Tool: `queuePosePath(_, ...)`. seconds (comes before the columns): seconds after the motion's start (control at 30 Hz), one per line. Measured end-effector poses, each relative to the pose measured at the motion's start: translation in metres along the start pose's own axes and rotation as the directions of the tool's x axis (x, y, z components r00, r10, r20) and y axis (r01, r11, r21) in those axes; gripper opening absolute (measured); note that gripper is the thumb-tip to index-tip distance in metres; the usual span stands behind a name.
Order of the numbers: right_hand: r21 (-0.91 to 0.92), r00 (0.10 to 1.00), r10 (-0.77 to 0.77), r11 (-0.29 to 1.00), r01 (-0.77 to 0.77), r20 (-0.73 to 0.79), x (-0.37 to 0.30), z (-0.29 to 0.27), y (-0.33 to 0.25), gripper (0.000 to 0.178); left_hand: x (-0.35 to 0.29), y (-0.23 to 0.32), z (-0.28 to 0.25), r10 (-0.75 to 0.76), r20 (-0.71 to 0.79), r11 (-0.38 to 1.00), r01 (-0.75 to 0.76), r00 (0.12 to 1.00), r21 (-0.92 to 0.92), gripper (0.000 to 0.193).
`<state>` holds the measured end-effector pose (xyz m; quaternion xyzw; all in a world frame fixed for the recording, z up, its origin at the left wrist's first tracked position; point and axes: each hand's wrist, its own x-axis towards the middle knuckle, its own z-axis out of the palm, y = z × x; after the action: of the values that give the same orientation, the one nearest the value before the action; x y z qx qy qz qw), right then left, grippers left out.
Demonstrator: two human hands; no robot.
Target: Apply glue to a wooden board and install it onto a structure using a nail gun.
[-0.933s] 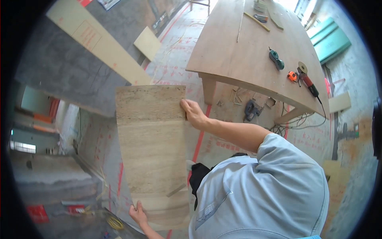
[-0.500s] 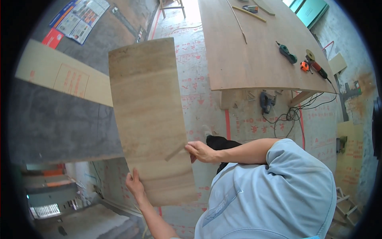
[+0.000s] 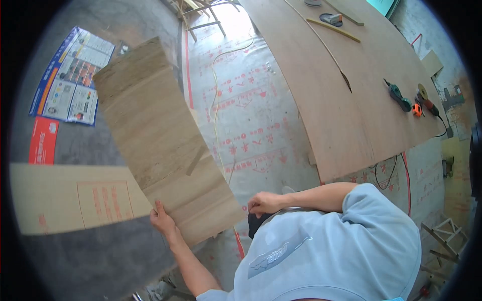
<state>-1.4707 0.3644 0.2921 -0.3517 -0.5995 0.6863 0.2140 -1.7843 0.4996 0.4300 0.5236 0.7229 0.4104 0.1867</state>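
My left hand (image 3: 164, 221) grips the lower left edge of a long wooden board (image 3: 150, 120), thumb on its face and fingers underneath. The board tilts, its far end leaning to the left. A narrow, darker wooden strip (image 3: 196, 161) rests on its face, near the right edge. Apart from the board's near right corner, my right hand (image 3: 266, 202) hovers in front of my waist by dark cloth. Its fingers are curled together; the palm side is hidden, so I cannot make out whether anything is in them.
A large wooden table (image 3: 306, 95) at the right carries a green power tool (image 3: 398, 96), an angle grinder (image 3: 428, 104) and an orange tape measure (image 3: 416, 110). Printed sheeting (image 3: 251, 125) covers the floor. Left stand a poster (image 3: 75, 75) and a tan panel (image 3: 65, 198); a wooden stand (image 3: 206, 20) is far off.
My right hand has let go of the board's right edge and drawn back toward my waist. The board has swung leftward, still in my left hand. My view has turned, shifting the surroundings.
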Motion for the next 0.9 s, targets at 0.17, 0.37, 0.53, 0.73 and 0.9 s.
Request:
queuePosePath(0.17,0.107,0.82,0.034,0.994,0.033,-0.572,0.054,-0.139,0.005,0.016,0.112,-0.001,0.1,0.055,-0.093,0.971,-0.075,0.994,-0.226,0.054)
queuePosePath(0.37,0.028,0.507,0.035,0.999,-0.021,-0.861,0.099,-0.359,-0.006,0.017,0.266,0.022,0.219,0.167,-0.05,0.966,-0.173,0.985,-0.192,0.054)
queuePosePath(0.53,-0.118,0.059,-0.103,0.867,-0.483,-0.993,0.067,-0.521,0.01,0.025,0.377,0.063,0.319,0.173,0.055,0.966,-0.159,0.983,-0.204,0.054)
queuePosePath(0.73,0.207,-0.166,0.129,0.432,-0.878,-0.978,0.021,-0.682,-0.003,0.041,0.494,0.088,0.43,0.266,0.113,0.947,-0.238,0.957,-0.214,0.052)
queuePosePath(0.9,0.329,-0.315,0.099,0.225,-0.917,-0.944,-0.022,-0.827,0.067,0.057,0.555,0.105,0.489,0.264,0.183,0.905,-0.309,0.947,0.292,0.045)
